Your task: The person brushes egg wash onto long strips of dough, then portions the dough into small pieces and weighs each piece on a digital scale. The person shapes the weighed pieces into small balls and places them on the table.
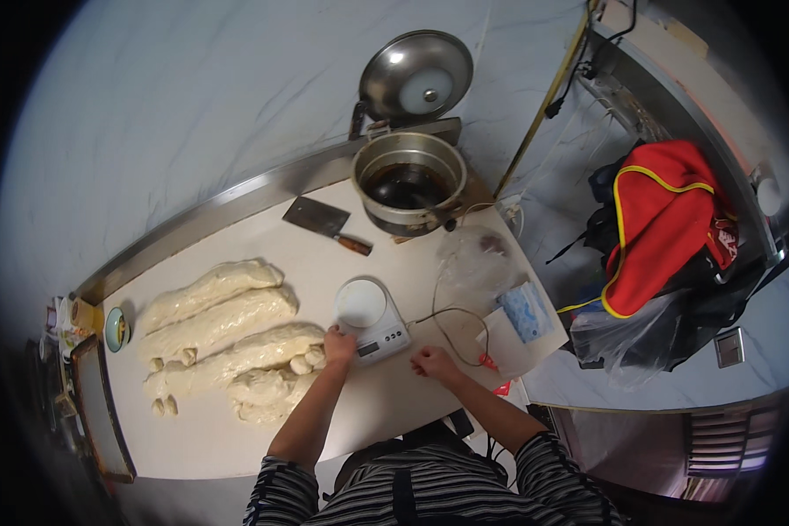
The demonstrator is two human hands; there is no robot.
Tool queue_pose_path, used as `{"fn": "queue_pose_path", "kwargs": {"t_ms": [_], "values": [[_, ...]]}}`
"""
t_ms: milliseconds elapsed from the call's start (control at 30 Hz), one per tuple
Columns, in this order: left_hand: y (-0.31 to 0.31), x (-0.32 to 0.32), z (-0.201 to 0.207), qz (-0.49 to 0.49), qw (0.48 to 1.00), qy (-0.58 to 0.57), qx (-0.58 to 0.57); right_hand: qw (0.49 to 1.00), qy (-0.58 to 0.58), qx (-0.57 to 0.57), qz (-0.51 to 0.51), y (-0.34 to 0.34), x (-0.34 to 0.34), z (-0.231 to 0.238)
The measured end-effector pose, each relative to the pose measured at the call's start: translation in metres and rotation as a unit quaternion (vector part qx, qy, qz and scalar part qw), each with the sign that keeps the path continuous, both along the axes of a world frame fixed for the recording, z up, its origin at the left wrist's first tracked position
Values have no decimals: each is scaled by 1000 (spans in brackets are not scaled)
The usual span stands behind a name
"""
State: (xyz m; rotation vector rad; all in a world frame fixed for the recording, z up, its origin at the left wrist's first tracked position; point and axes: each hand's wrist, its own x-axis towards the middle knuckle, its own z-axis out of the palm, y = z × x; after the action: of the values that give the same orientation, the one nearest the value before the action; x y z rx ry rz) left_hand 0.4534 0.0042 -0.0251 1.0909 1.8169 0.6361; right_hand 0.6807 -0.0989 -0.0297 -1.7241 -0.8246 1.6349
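Note:
A white kitchen scale (382, 337) with a round weighing pan (360, 302) lies in the middle of the table. My left hand (340, 344) is at the scale's left edge, its fingers drawn together against it; what they hold, if anything, is hidden. To the right of the scale, my right hand (434, 362) hovers with curled fingers and nothing visible in them. Long rolls of pale dough (223, 317) lie on the left, with small dough pieces (187, 356) beside them. A rougher lump of dough (267, 396) rests just left of my left forearm.
Behind the scale lie a cleaver (317, 216) and a deep metal pot (408, 230) of dark liquid, its lid (416, 77) leaning on the wall. A cord (451, 309), a clear plastic bag (473, 272) and a blue-white packet (525, 311) occupy the right side. A green bowl (117, 330) stands far left.

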Motion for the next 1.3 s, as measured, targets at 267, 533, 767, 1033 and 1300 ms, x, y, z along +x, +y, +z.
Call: {"fn": "queue_pose_path", "kwargs": {"t_ms": [267, 533, 767, 1033, 1300], "values": [[37, 82, -20, -76, 987, -141, 16, 998, -3, 54, 20, -12, 33, 7], [29, 91, -16, -69, 994, -87, -3, 820, -488, 292, 69, 33, 86, 32], [23, 91, -29, -144, 987, 22, 65, 646, -666, 319, 195, 79, 103, 0], [22, 91, -18, -209, 971, 22, 114, 645, -607, 365, 288, 91, 131, -5], [27, 91, -15, -213, 971, 30, 103, 676, -596, 366, 233, 96, 130, -10]]}}
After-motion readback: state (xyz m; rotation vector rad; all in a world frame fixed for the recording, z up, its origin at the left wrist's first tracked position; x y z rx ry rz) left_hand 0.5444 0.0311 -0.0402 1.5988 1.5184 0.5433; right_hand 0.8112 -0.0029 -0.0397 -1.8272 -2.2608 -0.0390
